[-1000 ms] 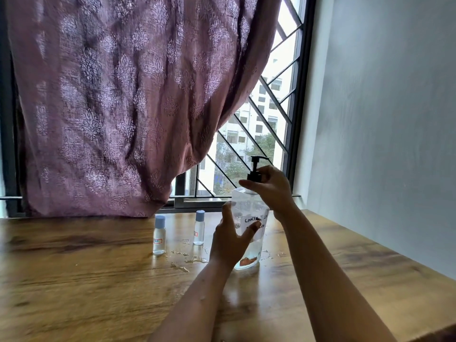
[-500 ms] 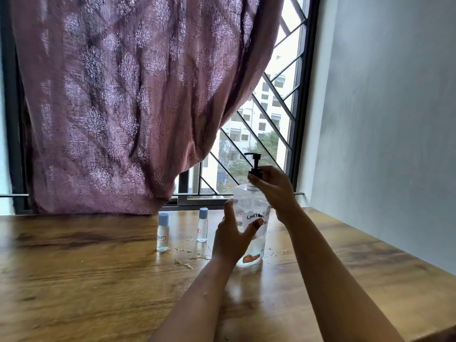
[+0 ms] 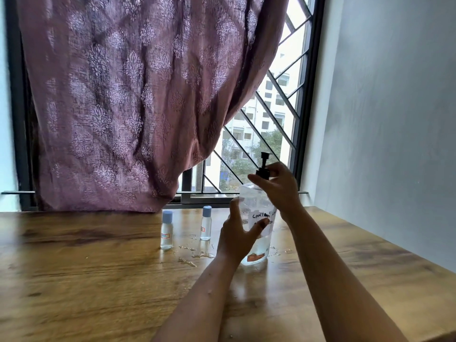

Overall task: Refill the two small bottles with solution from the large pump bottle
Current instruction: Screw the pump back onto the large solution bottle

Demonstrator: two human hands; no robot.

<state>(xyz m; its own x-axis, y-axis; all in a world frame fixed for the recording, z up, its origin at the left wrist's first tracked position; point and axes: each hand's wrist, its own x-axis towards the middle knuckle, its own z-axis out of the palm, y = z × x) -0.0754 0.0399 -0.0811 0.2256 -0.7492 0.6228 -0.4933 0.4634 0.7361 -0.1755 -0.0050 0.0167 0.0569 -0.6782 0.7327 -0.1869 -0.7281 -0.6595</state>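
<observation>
The clear large pump bottle (image 3: 256,211) stands upright on the wooden table (image 3: 74,280), a hand-lettered white label on its front. The left hand (image 3: 235,239) grips its body from seven o'clock, thumb raised along the left wall and fingers curled across the label. The right hand (image 3: 280,190) comes in from three o'clock at the neck, its fingertips pinching the collar of the black pump head (image 3: 263,169). The blue-capped left small bottle (image 3: 167,230) stands at nine o'clock of the big bottle, the right small bottle (image 3: 206,223) nearer, at ten o'clock. Spilled drops (image 3: 187,261) lie between them. A mauve curtain (image 3: 123,107) hangs behind at twelve.
</observation>
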